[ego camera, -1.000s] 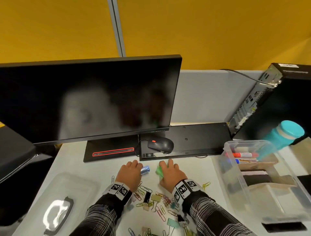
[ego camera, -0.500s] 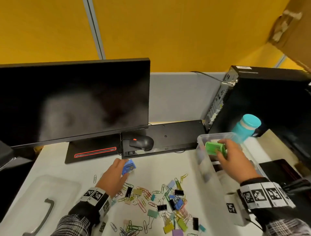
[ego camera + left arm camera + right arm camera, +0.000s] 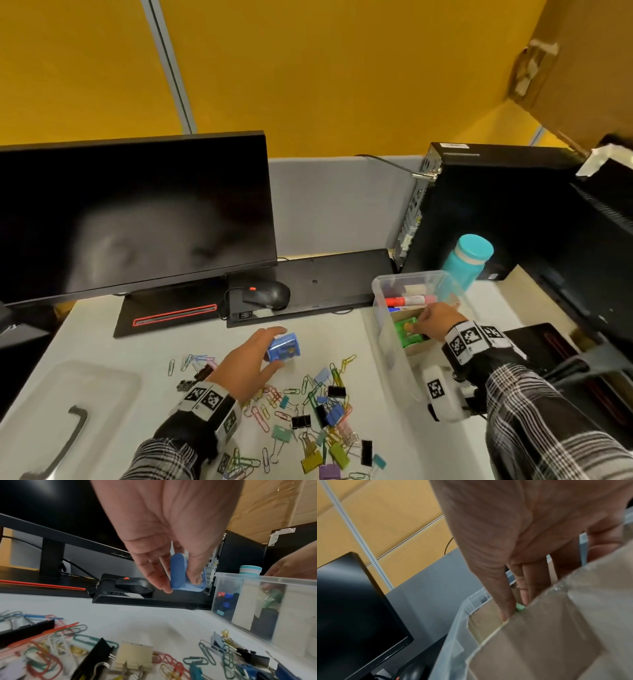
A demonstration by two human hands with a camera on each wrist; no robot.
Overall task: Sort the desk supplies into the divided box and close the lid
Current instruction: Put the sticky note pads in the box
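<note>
My left hand [image 3: 255, 359] [image 3: 178, 580] pinches a small blue plastic case [image 3: 282, 347] [image 3: 186, 574] between thumb and fingers, just above the desk. My right hand [image 3: 433, 320] [image 3: 516, 609] reaches into the clear divided box [image 3: 383, 301] [image 3: 257, 577] and holds a small green case [image 3: 406, 330] [image 3: 520, 607] down in a cardboard-walled compartment. Markers [image 3: 407, 300] lie in the box's far compartment. A heap of coloured paper clips and binder clips [image 3: 308, 421] [image 3: 137, 654] is spread on the desk in front of me. The box's clear lid [image 3: 61, 418] with a dark handle lies at the front left.
A monitor [image 3: 130, 212] stands at the back left. A black keyboard [image 3: 318, 281] with a mouse [image 3: 267, 294] on it sits behind the clips. A black computer tower [image 3: 479, 212] and a teal bottle [image 3: 469, 257] stand behind the box. Dark items lie right of the box.
My right hand carried the green case from the desk over to the box and lowered it into a compartment. My left hand lifted the blue case and shifted it right.
</note>
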